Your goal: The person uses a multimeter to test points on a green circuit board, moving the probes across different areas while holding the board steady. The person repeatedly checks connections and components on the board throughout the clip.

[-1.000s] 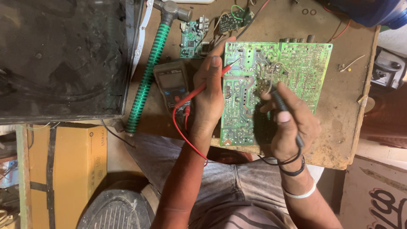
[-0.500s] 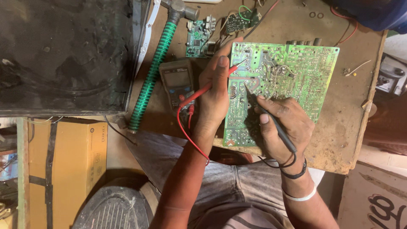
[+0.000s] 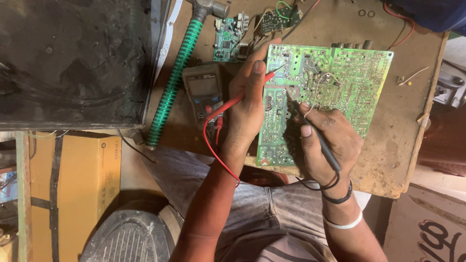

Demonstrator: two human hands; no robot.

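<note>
A large green circuit board point(image 3: 340, 92) lies solder side up on a worn brown bench point(image 3: 412, 145). My left hand point(image 3: 250, 104) holds a red meter probe point(image 3: 242, 95), its tip touching the board's upper left part. My right hand point(image 3: 330, 143) grips a black meter probe point(image 3: 323, 145) like a pen, with the tip on the board near its middle. A dark multimeter point(image 3: 204, 94) lies left of the board, and red and black leads run from it to the probes.
A hammer with a green ribbed handle point(image 3: 174, 77) lies left of the multimeter. Small circuit boards point(image 3: 228, 39) sit at the bench's far edge. A dark screen panel point(image 3: 73, 63) fills the upper left. A yellow box point(image 3: 73, 184) stands below it, and a grille-faced object point(image 3: 126, 237) lies beside my knee.
My right hand has moved the black probe tip up and left across the board. The left hand keeps the red probe on about the same spot. The view has drifted slightly.
</note>
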